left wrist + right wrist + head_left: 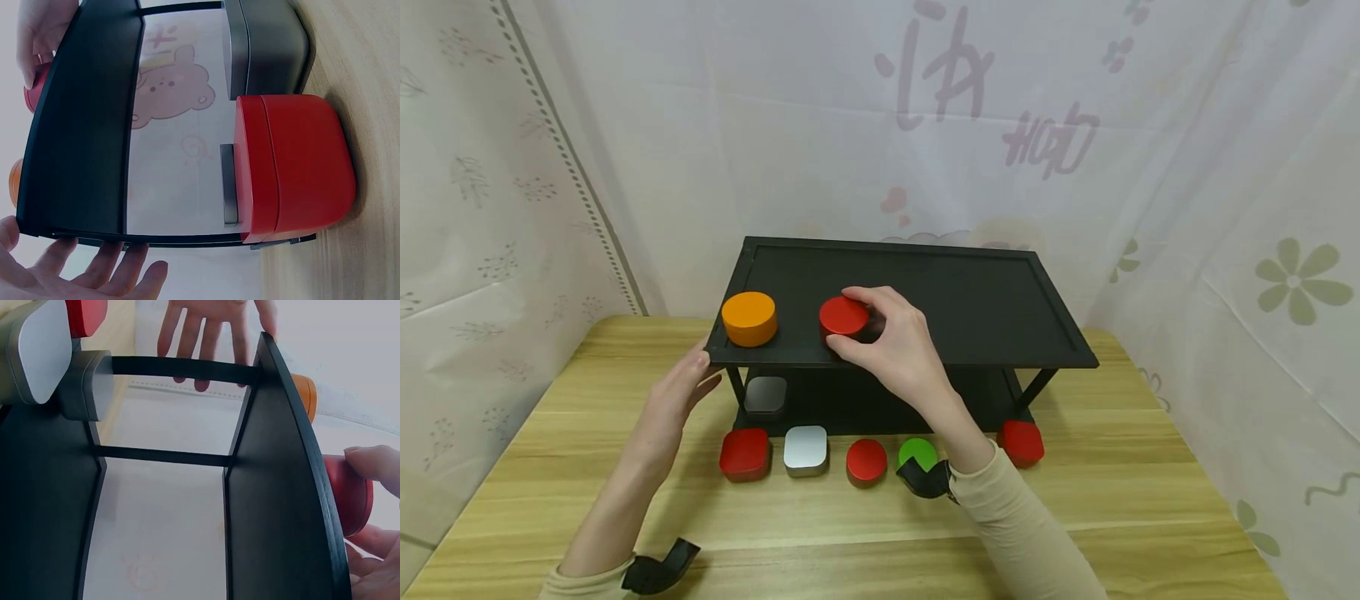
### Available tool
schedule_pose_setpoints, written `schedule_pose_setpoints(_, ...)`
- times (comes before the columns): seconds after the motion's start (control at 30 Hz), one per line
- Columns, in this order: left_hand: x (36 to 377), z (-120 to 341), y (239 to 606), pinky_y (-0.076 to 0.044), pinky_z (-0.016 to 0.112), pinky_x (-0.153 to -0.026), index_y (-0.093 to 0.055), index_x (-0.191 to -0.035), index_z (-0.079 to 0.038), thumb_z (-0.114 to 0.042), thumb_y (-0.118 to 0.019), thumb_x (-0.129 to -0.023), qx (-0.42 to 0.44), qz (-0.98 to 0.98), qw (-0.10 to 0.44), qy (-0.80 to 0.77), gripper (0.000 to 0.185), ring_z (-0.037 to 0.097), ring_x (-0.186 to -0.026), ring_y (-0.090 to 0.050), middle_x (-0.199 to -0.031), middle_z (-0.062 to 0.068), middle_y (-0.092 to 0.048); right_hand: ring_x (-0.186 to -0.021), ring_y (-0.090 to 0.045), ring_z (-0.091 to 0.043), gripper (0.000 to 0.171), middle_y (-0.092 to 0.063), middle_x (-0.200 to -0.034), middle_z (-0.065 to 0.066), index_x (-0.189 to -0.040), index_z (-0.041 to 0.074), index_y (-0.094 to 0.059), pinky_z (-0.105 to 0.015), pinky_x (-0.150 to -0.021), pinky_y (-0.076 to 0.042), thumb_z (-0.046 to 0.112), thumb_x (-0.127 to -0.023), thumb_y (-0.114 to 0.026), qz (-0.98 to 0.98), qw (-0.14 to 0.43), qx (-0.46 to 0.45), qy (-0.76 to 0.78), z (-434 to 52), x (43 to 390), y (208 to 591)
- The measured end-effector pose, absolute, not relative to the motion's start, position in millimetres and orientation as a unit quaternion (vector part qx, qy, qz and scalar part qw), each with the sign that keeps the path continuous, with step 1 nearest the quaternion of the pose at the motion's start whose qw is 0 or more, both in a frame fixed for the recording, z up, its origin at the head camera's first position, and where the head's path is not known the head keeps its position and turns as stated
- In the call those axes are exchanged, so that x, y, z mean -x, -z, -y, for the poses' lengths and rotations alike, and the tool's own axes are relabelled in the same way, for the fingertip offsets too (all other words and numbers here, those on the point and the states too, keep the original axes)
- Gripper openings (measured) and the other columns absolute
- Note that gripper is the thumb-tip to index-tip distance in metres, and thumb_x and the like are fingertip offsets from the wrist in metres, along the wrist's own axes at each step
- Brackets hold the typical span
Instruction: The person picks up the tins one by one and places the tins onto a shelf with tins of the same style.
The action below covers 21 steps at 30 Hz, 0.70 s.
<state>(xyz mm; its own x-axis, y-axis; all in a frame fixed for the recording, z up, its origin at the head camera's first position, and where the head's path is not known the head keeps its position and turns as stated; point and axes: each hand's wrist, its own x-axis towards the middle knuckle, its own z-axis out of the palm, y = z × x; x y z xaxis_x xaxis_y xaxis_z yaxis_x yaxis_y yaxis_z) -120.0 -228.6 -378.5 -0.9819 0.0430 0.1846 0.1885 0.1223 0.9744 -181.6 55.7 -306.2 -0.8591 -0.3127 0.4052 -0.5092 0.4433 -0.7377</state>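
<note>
Round red tin [843,316] sits on top tier of black two-tier shelf [985,300], right hand [891,337] pinching its rim. Round orange tin [749,318] lies left of the grip. Left hand [673,400], fingers relaxed, steadies shelf corner. Judged: placement step; next, release cleanly.

Matt black shelf [970,300] is sitting on grained wooden table [850,517]; red round tin [844,317] is looking smooth, silver tin [806,450] is gleaming metallic, cloth backdrop [1075,125] is hanging soft.
</note>
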Motion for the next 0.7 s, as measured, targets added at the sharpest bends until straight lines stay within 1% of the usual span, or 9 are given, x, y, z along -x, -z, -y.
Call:
schedule_pose_setpoints(0.37,119.6,228.7,378.7,-0.044,0.004,-0.103,-0.037,-0.160,-0.013,-0.040,-0.034,-0.113,0.074,0.750,0.054,0.655,0.055,-0.004,-0.128,-0.051,-0.157,-0.012,-0.045,-0.106,-0.064,-0.019,0.053,-0.066,-0.126,-0.004,-0.134,0.011,-0.066,-0.030,-0.090,-0.061,0.022,-0.085,-0.084,0.855,0.085,-0.240,-0.451,-50.3,184.9,300.1)
schedule_pose_setpoints(0.7,119.3,228.8,378.6,-0.044,0.004,-0.103,-0.037,-0.161,-0.014,-0.040,-0.033,-0.113,0.076,0.754,0.053,0.650,0.055,-0.005,-0.130,-0.050,-0.165,-0.002,-0.040,-0.109,-0.063,-0.021,0.056,-0.066,-0.129,-0.005,-0.137,0.011,-0.065,-0.032,-0.093,-0.060,0.024,-0.086,-0.084,0.867,0.065,-0.232,-0.436,-46.4,186.7,297.9)
